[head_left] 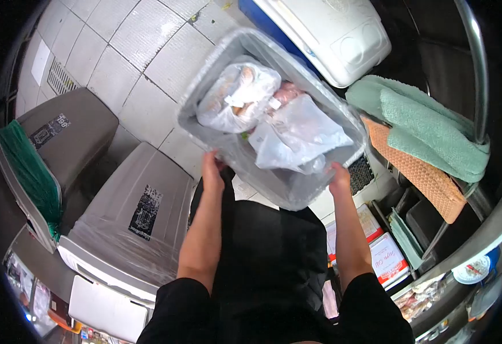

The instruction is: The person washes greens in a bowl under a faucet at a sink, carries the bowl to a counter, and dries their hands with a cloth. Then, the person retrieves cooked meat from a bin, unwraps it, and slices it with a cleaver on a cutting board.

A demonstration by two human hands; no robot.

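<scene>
- Pale floor tiles [130, 66] are stretching beneath a grey, rectangular bin [288, 196].
- Translucent film [236, 150] is lining it; bulging whitish bags [300, 135] are lying inside.
- Both hands [213, 165] [340, 175] are gripping it.

This looks like a working kitchen, more likely a food business than a home. The pale tiled floor [142, 63] has a slotted drain [62, 78]; large grey bins [82, 120] with bag liners stand on it. Towels [429, 126] hang from a metal rail [479, 63], near what seems a dial scale [472, 269].
</scene>
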